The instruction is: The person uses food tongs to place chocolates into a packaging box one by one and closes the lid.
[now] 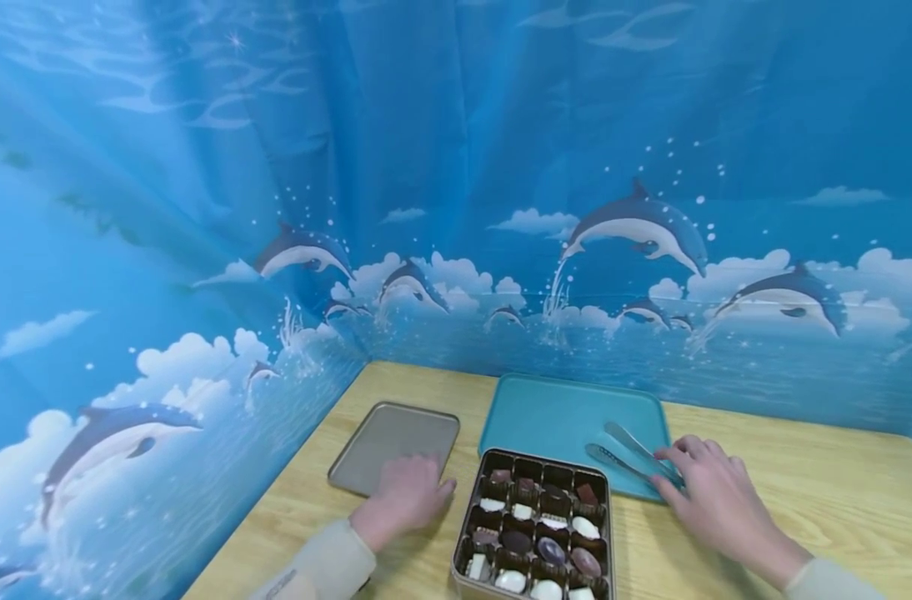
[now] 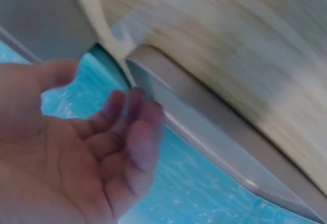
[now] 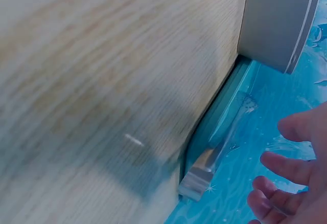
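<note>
Metal tongs point(image 1: 628, 448) lie on the teal tray point(image 1: 538, 412), their handle end at the tray's right front edge. My right hand point(image 1: 726, 504) is beside that end, thumb and fingers spread apart. In the right wrist view a gap shows between the fingers and the tongs point(image 3: 199, 175). My left hand point(image 1: 407, 493) hovers by the front right corner of a grey-brown tray point(image 1: 384, 437), its fingers loosely bent and holding nothing. Between the hands stands a square tin point(image 1: 610, 533) of assorted chocolates in a dark divided insert.
The trays and the tin share a light wooden table point(image 1: 809, 475). A blue curtain point(image 1: 456, 167) printed with dolphins and clouds rises right behind the table and along its left side.
</note>
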A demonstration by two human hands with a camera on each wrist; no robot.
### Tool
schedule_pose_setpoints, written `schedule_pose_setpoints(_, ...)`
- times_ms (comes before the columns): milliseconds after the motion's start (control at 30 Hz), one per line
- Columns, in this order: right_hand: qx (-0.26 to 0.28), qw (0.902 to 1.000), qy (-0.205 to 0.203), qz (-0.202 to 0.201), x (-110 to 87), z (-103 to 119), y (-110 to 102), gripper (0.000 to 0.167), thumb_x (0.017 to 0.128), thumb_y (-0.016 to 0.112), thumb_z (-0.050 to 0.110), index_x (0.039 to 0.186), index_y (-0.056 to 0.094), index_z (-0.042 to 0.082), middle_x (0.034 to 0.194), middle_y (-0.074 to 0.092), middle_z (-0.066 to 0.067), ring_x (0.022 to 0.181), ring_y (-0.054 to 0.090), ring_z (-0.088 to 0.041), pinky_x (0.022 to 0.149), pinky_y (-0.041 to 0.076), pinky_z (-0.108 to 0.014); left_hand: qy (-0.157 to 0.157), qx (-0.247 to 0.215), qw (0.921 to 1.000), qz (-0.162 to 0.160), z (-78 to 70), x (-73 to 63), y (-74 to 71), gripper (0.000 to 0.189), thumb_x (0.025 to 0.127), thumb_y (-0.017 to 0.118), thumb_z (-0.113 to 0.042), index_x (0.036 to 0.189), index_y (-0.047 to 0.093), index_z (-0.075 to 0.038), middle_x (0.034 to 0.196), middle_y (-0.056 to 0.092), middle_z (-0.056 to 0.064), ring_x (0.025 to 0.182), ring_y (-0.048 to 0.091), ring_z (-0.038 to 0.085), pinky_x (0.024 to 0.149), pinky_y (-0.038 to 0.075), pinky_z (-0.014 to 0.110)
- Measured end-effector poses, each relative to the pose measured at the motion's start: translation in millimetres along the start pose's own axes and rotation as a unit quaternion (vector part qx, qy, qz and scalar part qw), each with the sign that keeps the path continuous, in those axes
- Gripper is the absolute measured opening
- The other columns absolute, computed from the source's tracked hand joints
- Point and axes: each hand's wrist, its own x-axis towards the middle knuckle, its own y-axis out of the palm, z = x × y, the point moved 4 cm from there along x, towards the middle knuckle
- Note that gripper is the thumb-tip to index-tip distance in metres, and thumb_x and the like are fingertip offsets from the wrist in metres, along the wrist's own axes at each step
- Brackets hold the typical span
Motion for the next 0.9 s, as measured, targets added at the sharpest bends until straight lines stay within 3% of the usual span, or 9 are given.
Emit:
schedule_pose_setpoints(100,-0.005,0.9999,-0.009,-0.004,-3.2,4.4,-2.5,0.031,0.083,0.08,0.026,0.11,0.074,0.012,0.108,0.067,-0.01,0.096,0.06,-0.029,0.071,0.045,-0.045,-0.004,0.055,0.9985,0.005,4.4,0.9,6.6,0.039,0.09,0.069,-0.043,0.095,0.064,-0.005,0.081,0.063,0.009,0.076,0.066,0.028,0.065,0.056,0.045)
schedule_pose_setpoints(200,-0.009,0.9998,-0.015,-0.001,-6.2,7.8,-2.4,0.029,0.082,0.08,0.024,0.109,0.074,0.014,0.107,0.067,-0.007,0.096,0.06,-0.028,0.07,0.044,-0.041,-0.008,0.077,0.997,0.007,6.8,2.2,14.0,0.035,0.09,0.071,-0.039,0.092,0.062,-0.005,0.079,0.062,0.008,0.076,0.067,0.028,0.065,0.057,0.044)
schedule_pose_setpoints(367,-0.006,0.9998,-0.016,0.001,-9.7,12.2,-1.4,0.026,0.082,0.08,0.023,0.106,0.075,0.016,0.107,0.067,-0.004,0.099,0.061,-0.028,0.071,0.043,-0.039,0.002,0.045,0.9989,0.007,7.2,5.7,18.0,0.017,0.09,0.069,-0.023,0.085,0.062,-0.008,0.074,0.063,0.007,0.071,0.066,0.027,0.064,0.057,0.044)
schedule_pose_setpoints(500,-0.005,0.9998,-0.017,0.001,-11.3,14.6,-1.4,0.023,0.082,0.08,0.023,0.104,0.075,0.018,0.105,0.067,-0.002,0.099,0.061,-0.027,0.07,0.042,-0.038,0.016,-0.001,0.9999,-0.002,9.4,7.3,14.6,0.011,0.084,0.066,-0.013,0.075,0.06,-0.009,0.069,0.06,0.005,0.064,0.062,0.025,0.061,0.055,0.043)
schedule_pose_setpoints(633,-0.006,0.9997,-0.023,-0.006,-12.5,15.4,-3.0,0.021,0.082,0.08,0.023,0.103,0.075,0.02,0.105,0.067,-0.001,0.099,0.062,-0.026,0.07,0.044,-0.039,0.009,-0.04,0.9985,-0.036,15.2,8.6,1.0,0.024,0.083,0.065,-0.017,0.064,0.05,-0.015,0.059,0.052,0.0,0.052,0.051,0.016,0.052,0.048,0.037)
schedule_pose_setpoints(900,-0.003,0.9991,-0.036,-0.023,-10.1,16.6,-11.0,0.018,0.083,0.08,0.021,0.1,0.076,0.02,0.104,0.068,0.0,0.099,0.063,-0.026,0.07,0.045,-0.041,-0.006,-0.107,0.9847,-0.137,25.8,11.7,-51.2,0.017,0.089,0.064,-0.018,0.077,0.053,-0.012,0.058,0.046,-0.002,0.046,0.042,0.011,0.04,0.037,0.027)
